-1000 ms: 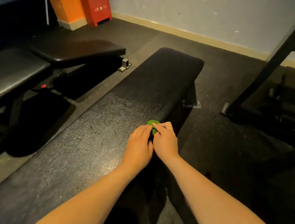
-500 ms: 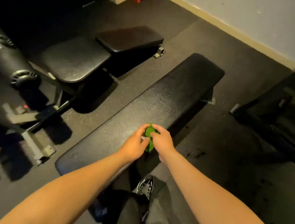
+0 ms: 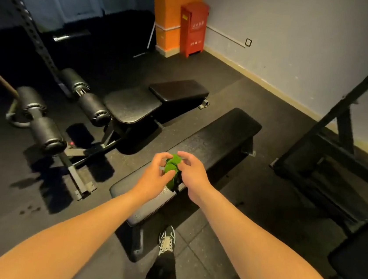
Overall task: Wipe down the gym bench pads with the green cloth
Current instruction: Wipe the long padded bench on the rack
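Observation:
A small bunched green cloth point(image 3: 172, 169) is held in the air between both hands, above the near half of a long flat black bench pad point(image 3: 222, 137). My left hand point(image 3: 154, 177) grips the cloth from the left with curled fingers. My right hand point(image 3: 191, 174) pinches it from the right, fingers curled over its top. A second bench stands to the left, with a seat pad point(image 3: 131, 108) and a smaller back pad point(image 3: 178, 90).
Foam leg rollers point(image 3: 46, 132) and a metal frame sit at the left. A black rack upright point(image 3: 347, 105) and its base stand at the right. A red cabinet point(image 3: 193, 28) and orange pillar are by the far wall. My shoe point(image 3: 167, 240) is beside the bench leg.
The view has pulled back and up from the flat bench, showing more of the room. The cloth has been lifted off the pad and is more bunched between both hands.

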A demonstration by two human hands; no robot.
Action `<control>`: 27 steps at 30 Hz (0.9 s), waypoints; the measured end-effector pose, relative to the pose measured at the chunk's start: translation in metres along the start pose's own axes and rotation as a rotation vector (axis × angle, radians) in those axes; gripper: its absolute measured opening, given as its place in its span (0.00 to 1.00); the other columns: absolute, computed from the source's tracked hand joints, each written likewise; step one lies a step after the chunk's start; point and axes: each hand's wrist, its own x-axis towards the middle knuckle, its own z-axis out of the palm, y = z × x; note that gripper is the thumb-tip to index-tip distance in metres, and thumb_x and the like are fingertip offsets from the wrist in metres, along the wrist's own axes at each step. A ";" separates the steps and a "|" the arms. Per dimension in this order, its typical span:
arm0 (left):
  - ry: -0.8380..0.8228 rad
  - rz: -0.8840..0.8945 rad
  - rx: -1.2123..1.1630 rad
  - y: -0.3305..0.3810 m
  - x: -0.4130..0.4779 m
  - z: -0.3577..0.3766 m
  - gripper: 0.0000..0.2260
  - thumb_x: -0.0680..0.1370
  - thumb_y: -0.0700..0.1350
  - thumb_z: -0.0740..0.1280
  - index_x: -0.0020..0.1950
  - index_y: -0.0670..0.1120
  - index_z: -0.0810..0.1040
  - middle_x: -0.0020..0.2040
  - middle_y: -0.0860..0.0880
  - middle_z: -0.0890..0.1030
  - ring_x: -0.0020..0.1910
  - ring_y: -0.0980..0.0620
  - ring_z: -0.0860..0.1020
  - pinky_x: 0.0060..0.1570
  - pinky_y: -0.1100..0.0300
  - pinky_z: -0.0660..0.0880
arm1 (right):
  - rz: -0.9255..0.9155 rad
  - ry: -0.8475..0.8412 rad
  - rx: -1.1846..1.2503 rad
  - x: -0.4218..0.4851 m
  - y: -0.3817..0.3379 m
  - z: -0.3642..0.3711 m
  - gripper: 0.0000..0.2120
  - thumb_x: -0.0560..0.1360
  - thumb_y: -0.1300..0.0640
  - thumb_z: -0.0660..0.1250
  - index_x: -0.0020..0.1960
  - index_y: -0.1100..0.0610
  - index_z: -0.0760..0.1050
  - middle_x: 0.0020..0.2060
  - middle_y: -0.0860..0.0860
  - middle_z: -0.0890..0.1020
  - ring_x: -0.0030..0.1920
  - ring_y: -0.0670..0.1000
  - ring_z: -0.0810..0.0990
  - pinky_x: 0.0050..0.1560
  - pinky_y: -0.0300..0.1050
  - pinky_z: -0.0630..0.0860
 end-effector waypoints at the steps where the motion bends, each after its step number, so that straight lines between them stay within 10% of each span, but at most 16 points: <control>1: 0.024 0.004 -0.016 0.001 -0.010 -0.005 0.17 0.82 0.42 0.66 0.66 0.56 0.66 0.57 0.57 0.74 0.47 0.65 0.79 0.43 0.69 0.77 | -0.007 0.006 -0.016 -0.011 -0.005 0.005 0.16 0.83 0.63 0.57 0.68 0.52 0.74 0.54 0.46 0.78 0.50 0.41 0.77 0.41 0.33 0.72; 5: 0.114 -0.010 -0.070 0.001 -0.041 -0.027 0.17 0.81 0.42 0.66 0.64 0.58 0.66 0.58 0.53 0.77 0.50 0.58 0.80 0.50 0.55 0.80 | -0.048 -0.011 -0.093 -0.038 -0.016 0.029 0.19 0.82 0.64 0.59 0.70 0.51 0.72 0.58 0.47 0.76 0.57 0.45 0.76 0.47 0.35 0.71; 18: 0.365 -0.123 0.034 -0.093 -0.134 -0.279 0.10 0.79 0.44 0.69 0.59 0.53 0.78 0.53 0.53 0.79 0.49 0.57 0.77 0.45 0.63 0.71 | -0.266 -0.131 -0.440 -0.066 -0.034 0.296 0.11 0.75 0.66 0.65 0.53 0.59 0.83 0.45 0.54 0.84 0.41 0.46 0.79 0.32 0.27 0.70; 27: 0.581 -0.245 0.050 -0.174 -0.208 -0.465 0.08 0.76 0.43 0.73 0.53 0.48 0.76 0.56 0.52 0.74 0.54 0.53 0.75 0.51 0.59 0.68 | -0.478 -0.310 -0.607 -0.075 -0.050 0.517 0.07 0.75 0.63 0.65 0.47 0.54 0.80 0.46 0.50 0.80 0.47 0.46 0.78 0.46 0.39 0.72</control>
